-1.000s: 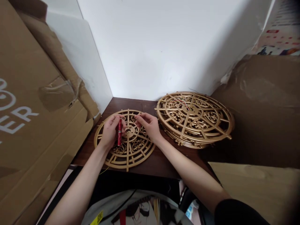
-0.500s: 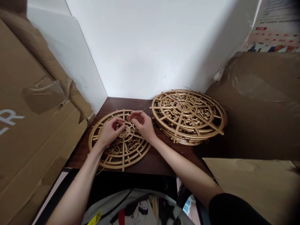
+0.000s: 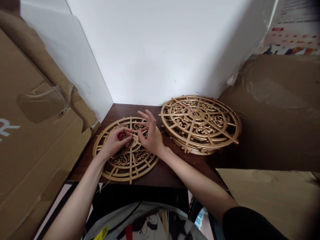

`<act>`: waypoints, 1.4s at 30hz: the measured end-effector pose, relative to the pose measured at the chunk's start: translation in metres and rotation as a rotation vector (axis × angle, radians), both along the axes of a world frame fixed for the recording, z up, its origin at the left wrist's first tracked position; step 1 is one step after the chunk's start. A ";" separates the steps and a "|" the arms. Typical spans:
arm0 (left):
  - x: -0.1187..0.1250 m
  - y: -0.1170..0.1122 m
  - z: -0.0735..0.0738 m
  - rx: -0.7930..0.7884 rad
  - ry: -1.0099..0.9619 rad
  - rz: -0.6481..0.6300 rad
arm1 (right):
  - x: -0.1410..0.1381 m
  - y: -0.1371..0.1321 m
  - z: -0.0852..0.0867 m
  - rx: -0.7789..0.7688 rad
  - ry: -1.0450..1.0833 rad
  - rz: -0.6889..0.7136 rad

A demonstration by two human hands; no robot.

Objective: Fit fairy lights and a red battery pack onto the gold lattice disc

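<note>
A round gold lattice panel with scrollwork lies flat on the dark wooden table, and both my hands are over its centre. My left hand is closed above the hub, thumb and forefinger brought together. A slim red object shows between its fingers; most of it is hidden, so its kind is unclear. Just to the right, my right hand holds its thumb and a finger close together near the left fingertips, other fingers raised and spread. Anything in that pinch is too small to make out.
A stack of similar gold panels, with thin red, white and yellow wires on top, stands at the right. Cardboard boxes wall in the left, and more cardboard the right. A white panel rises behind the table.
My right hand has turned upward, its outer fingers lifting and spreading away from the panel. My left hand has barely moved and keeps the red object.
</note>
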State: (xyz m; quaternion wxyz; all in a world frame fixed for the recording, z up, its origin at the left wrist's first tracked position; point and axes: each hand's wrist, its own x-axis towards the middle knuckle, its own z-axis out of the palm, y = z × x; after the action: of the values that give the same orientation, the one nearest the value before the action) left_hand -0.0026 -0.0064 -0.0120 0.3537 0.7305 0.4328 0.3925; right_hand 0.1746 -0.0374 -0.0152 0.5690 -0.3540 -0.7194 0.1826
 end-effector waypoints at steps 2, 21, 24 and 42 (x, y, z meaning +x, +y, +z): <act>0.000 -0.001 0.001 0.007 -0.016 0.042 | -0.001 -0.002 0.002 0.000 0.018 -0.027; -0.004 -0.004 -0.003 -0.024 -0.141 0.123 | -0.002 -0.006 -0.006 0.114 -0.418 -0.173; -0.004 -0.004 -0.003 -0.048 -0.140 0.108 | -0.007 -0.006 -0.012 -0.003 -0.478 -0.194; -0.008 0.000 -0.006 -0.058 -0.090 0.058 | -0.019 -0.008 -0.010 -0.233 -0.520 -0.200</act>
State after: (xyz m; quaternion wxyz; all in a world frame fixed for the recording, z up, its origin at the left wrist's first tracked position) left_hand -0.0104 -0.0061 -0.0185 0.3824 0.6886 0.4488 0.4222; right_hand 0.1558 -0.0455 -0.0250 0.3366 -0.5208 -0.7768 0.1102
